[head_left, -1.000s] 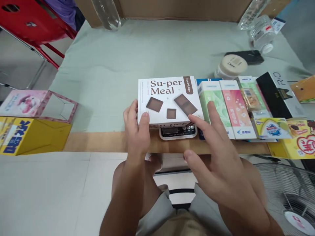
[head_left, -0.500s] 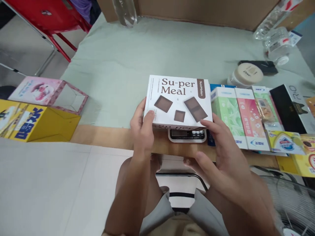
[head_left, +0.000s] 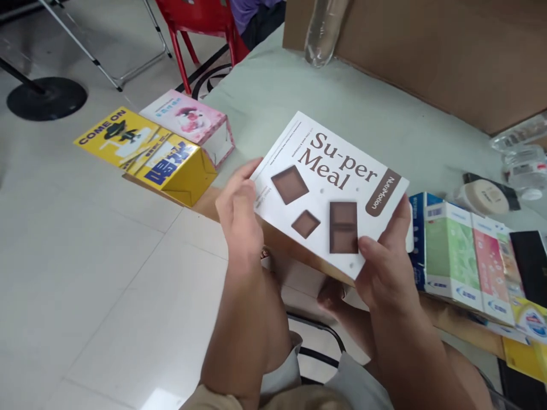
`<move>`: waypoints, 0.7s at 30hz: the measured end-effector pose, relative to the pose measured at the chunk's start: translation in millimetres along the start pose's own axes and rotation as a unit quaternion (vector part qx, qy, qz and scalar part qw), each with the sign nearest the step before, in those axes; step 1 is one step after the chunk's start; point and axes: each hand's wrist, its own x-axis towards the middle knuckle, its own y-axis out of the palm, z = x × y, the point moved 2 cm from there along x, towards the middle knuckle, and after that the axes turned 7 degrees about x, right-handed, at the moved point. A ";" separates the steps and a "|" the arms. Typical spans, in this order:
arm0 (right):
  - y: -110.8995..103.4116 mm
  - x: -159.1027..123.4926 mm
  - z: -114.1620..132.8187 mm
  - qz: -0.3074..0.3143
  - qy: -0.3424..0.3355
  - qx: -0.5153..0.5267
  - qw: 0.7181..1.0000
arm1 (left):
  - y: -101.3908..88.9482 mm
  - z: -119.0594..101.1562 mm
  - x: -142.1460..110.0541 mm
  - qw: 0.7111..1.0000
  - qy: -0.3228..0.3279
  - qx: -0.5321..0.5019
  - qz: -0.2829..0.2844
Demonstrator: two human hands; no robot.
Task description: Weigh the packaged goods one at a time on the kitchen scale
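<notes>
A white "Su-per Meal" box (head_left: 329,182) with brown squares printed on it is held tilted in the air above the table's front edge. My left hand (head_left: 239,210) grips its left edge, fingers curled around the side. My right hand (head_left: 384,256) holds its lower right corner, thumb on the top face. The box hides the spot where it had been lying.
A row of upright cartons (head_left: 453,256) stands to the right on the table (head_left: 350,102). A yellow box (head_left: 171,168) and a pink box (head_left: 192,122) lie at the left corner. A jar (head_left: 482,196), bottles (head_left: 320,28) and a cardboard wall (head_left: 427,51) are further back. A red chair (head_left: 200,17) stands beyond.
Both hands closed on the Su-per Meal box and lifted it off the small scale, tilting it toward me. My head turned left, so the scale is no longer in sight.
</notes>
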 end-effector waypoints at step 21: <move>84.3 38.1 -46.0 0.040 0.165 0.052 0.984 | -89.5 58.3 24.1 0.946 -0.185 -0.029 -0.266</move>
